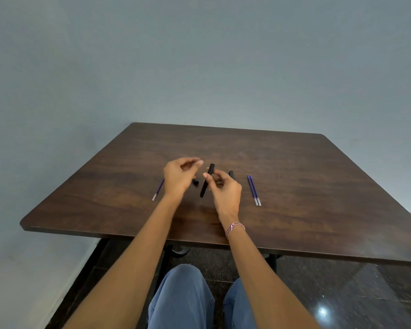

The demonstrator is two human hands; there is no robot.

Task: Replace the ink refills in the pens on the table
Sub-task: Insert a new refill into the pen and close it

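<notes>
Blue denim knees (pixel 183 298) sit closest, tucked under the near edge of the table (pixel 318 186), a dark slab of wood-grain laminate with rounded corners on thin black legs (pixel 95 255).

Two bare forearms reach over the table to its middle. The right hand (pixel 223 188), with a pink-and-white braided bracelet (pixel 234 227) at its wrist, grips a slim matte-black pen barrel (pixel 207 181) between thumb and curled fingers. The barrel is tilted, its open end pointing away and its lower end close above the tabletop.

The left hand (pixel 180 176) hovers just beside it, with fingers curled and thumb near the forefinger. Whether it pinches anything I cannot tell.

Below that hand a small black piece (pixel 195 182) lies on the wood. A second black pen part (pixel 231 174) pokes out from behind the right hand's knuckles, mostly hidden.

To the right, clear of the hands, a pair of refills (pixel 254 189) lies side by side, thin purple tubes with pale clear ends toward the person. A single refill (pixel 158 189) of the same kind lies to the left, its far end covered by the left hand.

Behind is a plain blue-grey wall (pixel 199 67), and underfoot a dark, glossy speckled floor (pixel 342 293).
</notes>
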